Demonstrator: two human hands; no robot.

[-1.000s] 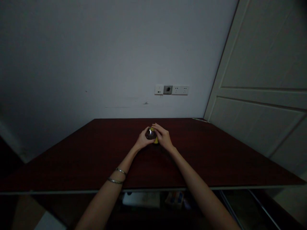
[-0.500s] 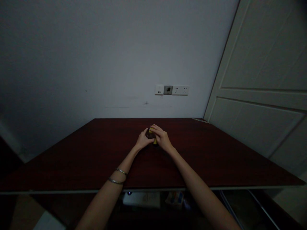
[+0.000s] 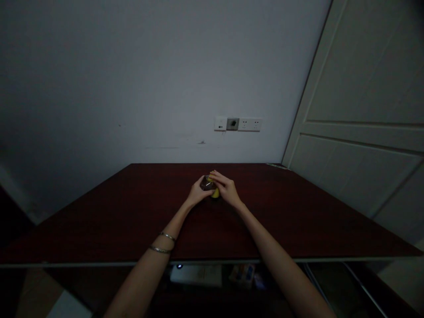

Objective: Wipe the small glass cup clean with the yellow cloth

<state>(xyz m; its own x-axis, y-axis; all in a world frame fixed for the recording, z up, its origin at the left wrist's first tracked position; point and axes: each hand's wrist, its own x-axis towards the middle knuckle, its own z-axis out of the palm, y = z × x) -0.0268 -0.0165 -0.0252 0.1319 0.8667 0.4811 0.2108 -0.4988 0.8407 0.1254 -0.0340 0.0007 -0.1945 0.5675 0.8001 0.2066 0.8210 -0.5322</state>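
Note:
Both my arms reach out over a dark red table (image 3: 132,221). My left hand (image 3: 196,194) and my right hand (image 3: 225,187) meet near the table's middle, their fingers curled round a small object (image 3: 209,185) that is dark and shiny with a yellow part showing low between the hands. The room is dim and the hands hide most of it, so I cannot name it. Two thin bangles (image 3: 163,243) sit on my left forearm.
A plain white wall stands behind the table, with a row of wall sockets (image 3: 237,124) above its far edge. A white panelled door (image 3: 364,132) is at the right. Under the table's front edge lie a white box (image 3: 196,274) and other small items.
The hands have stayed in place; the small object has shifted slightly between the fingers, and its shiny dark face shows again after being dimmer half a second ago.

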